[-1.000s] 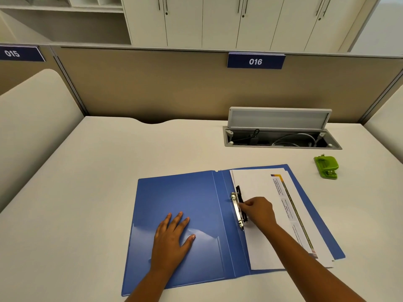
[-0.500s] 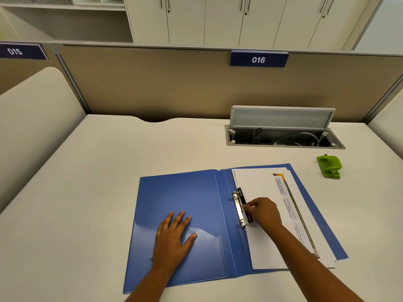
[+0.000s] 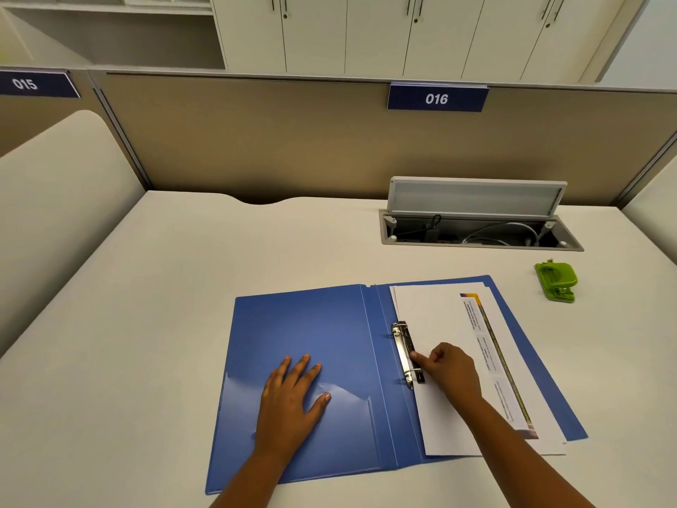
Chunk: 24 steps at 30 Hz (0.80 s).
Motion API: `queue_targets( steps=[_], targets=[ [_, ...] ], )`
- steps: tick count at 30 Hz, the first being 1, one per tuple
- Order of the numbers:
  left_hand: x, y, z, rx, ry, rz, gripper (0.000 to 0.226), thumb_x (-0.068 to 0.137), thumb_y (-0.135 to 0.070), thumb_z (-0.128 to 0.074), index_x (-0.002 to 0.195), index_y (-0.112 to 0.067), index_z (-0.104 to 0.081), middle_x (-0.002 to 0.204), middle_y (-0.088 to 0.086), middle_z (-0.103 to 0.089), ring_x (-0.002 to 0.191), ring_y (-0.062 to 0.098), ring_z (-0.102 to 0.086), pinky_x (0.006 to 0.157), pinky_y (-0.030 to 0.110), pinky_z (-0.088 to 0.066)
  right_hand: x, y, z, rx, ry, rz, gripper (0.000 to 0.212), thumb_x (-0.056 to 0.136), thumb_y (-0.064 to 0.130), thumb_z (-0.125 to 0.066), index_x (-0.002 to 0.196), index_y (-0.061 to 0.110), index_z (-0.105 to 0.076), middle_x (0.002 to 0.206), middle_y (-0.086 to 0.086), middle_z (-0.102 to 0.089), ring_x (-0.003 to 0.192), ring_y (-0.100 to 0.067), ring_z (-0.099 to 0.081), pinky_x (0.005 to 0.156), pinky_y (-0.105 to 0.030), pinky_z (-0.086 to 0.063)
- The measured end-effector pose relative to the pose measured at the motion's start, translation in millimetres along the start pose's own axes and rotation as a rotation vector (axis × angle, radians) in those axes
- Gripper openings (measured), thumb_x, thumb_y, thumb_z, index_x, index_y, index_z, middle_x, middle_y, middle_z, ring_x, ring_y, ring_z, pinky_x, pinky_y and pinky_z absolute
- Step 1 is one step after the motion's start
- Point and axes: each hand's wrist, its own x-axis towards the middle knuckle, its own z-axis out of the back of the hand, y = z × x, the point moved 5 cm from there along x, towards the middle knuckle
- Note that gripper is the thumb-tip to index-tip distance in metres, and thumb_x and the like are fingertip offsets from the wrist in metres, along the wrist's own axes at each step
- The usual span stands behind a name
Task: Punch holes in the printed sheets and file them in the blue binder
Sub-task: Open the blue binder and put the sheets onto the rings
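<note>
While printed sheets (image 3: 436,361) lie on the right leaf of the open blue binder (image 3: 311,364) at mid-desk, long axis 11-to-5, right hand (image 3: 448,372) fingers curl to pinch the ring clip (image 3: 404,355), likely to lock them, left hand (image 3: 293,397) flat, fingers straight, steadying the 9 o'clock cover, green punch (image 3: 555,281) at 2 o'clock

Left hand (image 3: 293,401): my bare one, no ring, no watch.
Right hand (image 3: 452,372): bare too.
Forearms: no sleeves on them.

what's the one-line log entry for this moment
left hand flat on binder cover | right hand fingers at ring clip | sheets in binder | punch idle
</note>
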Motion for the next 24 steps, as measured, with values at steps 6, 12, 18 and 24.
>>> queue_targets(
  steps=[6, 12, 18, 24],
  targets=[
    [-1, -1, 2, 0.012, -0.005, -0.007, 0.064, 0.086, -0.067, -0.022, 0.125, -0.028, -0.053, 0.131, -0.003, -0.056, 0.124, 0.024, -0.045, 0.093, 0.042, -0.04, -8, -5, 0, -0.073, -0.073, 0.009, 0.042, 0.077, 0.055, -0.059, 0.062, 0.02, -0.043, 0.06, 0.001, -0.05, 0.056, -0.011, -0.047, 0.054, -0.019, -0.034],
    [1, 0, 2, 0.028, 0.004, 0.0, 0.064, 0.086, -0.067, -0.021, 0.125, -0.027, -0.052, 0.131, -0.002, -0.056, 0.125, 0.018, -0.034, 0.093, 0.042, -0.04, -17, -4, 9, 0.163, -0.09, 0.044, 0.046, 0.074, 0.066, -0.043, 0.062, 0.021, -0.042, 0.06, 0.002, -0.049, 0.064, -0.021, -0.053, 0.057, -0.019, -0.037],
    [0, -1, 2, 0.046, 0.013, 0.004, 0.065, 0.086, -0.067, -0.02, 0.125, -0.027, -0.054, 0.131, -0.002, -0.057, 0.125, 0.024, -0.045, 0.094, 0.039, -0.037, -65, -7, 16, 0.051, -0.165, 0.202, 0.052, 0.071, 0.053, -0.063, 0.108, 0.017, -0.054, 0.103, -0.002, -0.06, 0.097, -0.021, -0.057, 0.086, -0.035, -0.05],
    [0, -3, 3, 0.019, 0.016, 0.012, 0.067, 0.085, -0.068, -0.02, 0.125, -0.026, -0.054, 0.131, -0.001, -0.056, 0.123, 0.028, -0.049, 0.094, 0.042, -0.038, -92, -19, -19, -0.308, -0.131, 0.238, 0.096, 0.067, 0.084, -0.016, 0.126, 0.016, -0.051, 0.13, -0.008, -0.057, 0.121, -0.032, -0.053, 0.105, -0.05, -0.023]
  ],
)
